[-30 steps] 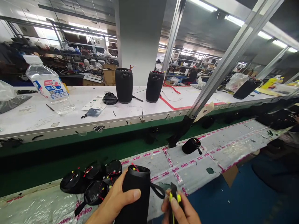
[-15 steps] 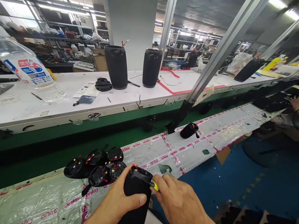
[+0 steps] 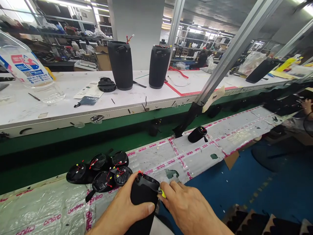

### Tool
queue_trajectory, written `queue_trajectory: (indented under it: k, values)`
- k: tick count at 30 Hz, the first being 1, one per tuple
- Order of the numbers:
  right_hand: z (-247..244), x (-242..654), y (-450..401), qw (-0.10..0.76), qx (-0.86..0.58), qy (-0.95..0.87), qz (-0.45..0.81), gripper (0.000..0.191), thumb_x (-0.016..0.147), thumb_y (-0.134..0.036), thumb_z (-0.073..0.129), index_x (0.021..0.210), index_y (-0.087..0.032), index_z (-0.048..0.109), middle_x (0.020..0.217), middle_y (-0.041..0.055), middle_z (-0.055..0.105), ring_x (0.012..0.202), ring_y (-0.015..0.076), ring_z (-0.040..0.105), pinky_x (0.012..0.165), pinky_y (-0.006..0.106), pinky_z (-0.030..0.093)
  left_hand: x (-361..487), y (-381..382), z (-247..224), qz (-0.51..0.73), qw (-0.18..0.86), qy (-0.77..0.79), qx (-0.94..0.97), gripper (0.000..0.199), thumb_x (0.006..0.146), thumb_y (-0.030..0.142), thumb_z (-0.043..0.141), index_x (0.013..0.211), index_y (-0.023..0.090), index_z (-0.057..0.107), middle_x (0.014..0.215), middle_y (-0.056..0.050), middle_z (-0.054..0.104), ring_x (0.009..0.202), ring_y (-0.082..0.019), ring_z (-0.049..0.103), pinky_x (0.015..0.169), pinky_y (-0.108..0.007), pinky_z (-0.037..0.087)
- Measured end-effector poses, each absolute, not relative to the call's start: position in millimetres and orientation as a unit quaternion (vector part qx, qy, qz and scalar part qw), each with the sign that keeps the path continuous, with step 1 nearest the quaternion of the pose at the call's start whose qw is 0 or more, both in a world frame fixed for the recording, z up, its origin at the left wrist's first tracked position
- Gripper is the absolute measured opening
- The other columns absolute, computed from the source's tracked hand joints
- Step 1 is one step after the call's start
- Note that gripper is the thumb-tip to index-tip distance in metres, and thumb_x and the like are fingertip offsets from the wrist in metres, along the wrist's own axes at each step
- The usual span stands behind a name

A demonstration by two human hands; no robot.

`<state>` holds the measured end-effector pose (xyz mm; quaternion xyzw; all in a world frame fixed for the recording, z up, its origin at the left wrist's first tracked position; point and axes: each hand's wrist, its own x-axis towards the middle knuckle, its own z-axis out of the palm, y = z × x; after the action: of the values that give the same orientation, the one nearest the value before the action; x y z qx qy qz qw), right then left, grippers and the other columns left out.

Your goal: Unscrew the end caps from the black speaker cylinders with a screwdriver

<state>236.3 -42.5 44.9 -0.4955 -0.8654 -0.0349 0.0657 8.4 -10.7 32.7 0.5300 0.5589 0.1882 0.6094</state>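
Fabric covered the black cylinder, which leaned in the left hand at the near middle, its open end upward with red wires at the left of the rim. The left hand was closed around its upper part, thumb across the fabric. On the right side of that rim, the right hand was closed in a narrow grip on a yellow-ended tool, mostly hidden by the fingers; how its tip met the rim could not be told. Left of the left hand, a cluster of five black wired housings sat on the plastic-covered bench, one with a strap pointing near. Farther right on this bench, a smaller-looking wired cylinder lay tilted. Above, on the far white shelf, stood two upright cylinders, with a black cap just left of them and cards near the cap. A clear bottle stood at the shelf's left, while a leaning cylinder lay near a clear bag at the far right. Another person's hand showed at the right edge.
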Motion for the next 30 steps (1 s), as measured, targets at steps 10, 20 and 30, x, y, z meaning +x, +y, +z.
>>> queue_trajectory:
  k: [10, 20, 30]
  values:
    - [49, 232, -42, 0.040, -0.495, -0.868, -0.016, 0.018, 0.096, -0.020, 0.065, 0.099, -0.025, 0.047, 0.071, -0.0033, 0.063, 0.053, 0.0202, 0.065, 0.045, 0.035, 0.027, 13, -16, 36, 0.169, 0.588, 0.589, 0.528, 0.103, 0.066, 0.049, 0.081, 0.154, 0.018, 0.038, 0.156, -0.018, 0.053, 0.146, -0.044, 0.041, 0.125, -0.057, 0.026]
    - [33, 229, -43, 0.182, -0.508, -0.839, 0.074, 0.030, 0.114, -0.032, 0.023, 0.107, -0.025, 0.051, 0.080, -0.0012, 0.067, 0.067, 0.0189, 0.069, 0.056, 0.033, 0.040, 2, -16, 22, 0.211, 0.624, 0.552, 0.511, 0.095, 0.080, 0.071, 0.068, 0.158, 0.027, 0.035, 0.165, -0.010, 0.044, 0.155, -0.039, 0.030, 0.129, -0.057, 0.017]
    - [38, 228, -40, 0.154, -0.487, -0.860, -0.017, 0.022, 0.112, -0.026, 0.029, 0.108, -0.022, 0.051, 0.076, -0.0010, 0.062, 0.061, 0.0207, 0.064, 0.052, 0.037, 0.036, 8, -8, 36, 0.227, 0.625, 0.523, 0.534, 0.070, 0.079, 0.061, 0.074, 0.135, 0.030, 0.046, 0.129, -0.007, 0.069, 0.122, -0.038, 0.061, 0.108, -0.047, 0.042]
